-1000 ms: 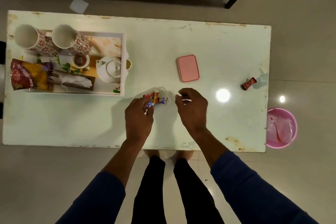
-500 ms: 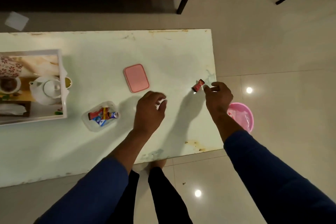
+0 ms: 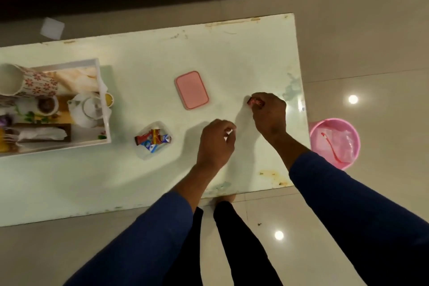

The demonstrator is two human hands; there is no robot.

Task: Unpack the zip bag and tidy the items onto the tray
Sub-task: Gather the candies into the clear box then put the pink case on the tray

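The right hand point(image 3: 269, 114) pinched a small red candy point(image 3: 255, 101) near the desk's point(image 3: 148, 53) right edge; a loose pinch could have dropped it toward the pink bin point(image 3: 335, 143) on the tiled floor. The left hand's fingers point(image 3: 228, 131) were curled; whether they held anything, I cannot tell. The open container of sweets point(image 3: 153, 140) lay just beside the white tray point(image 3: 104, 109), with a pink lid point(image 3: 191, 89) further right. The pale desk looked glossy and chipped.

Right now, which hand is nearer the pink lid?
Right. The right hand, pinching a red candy, sits just right of the pink lid. The left hand is lower, nearer the table's front edge.
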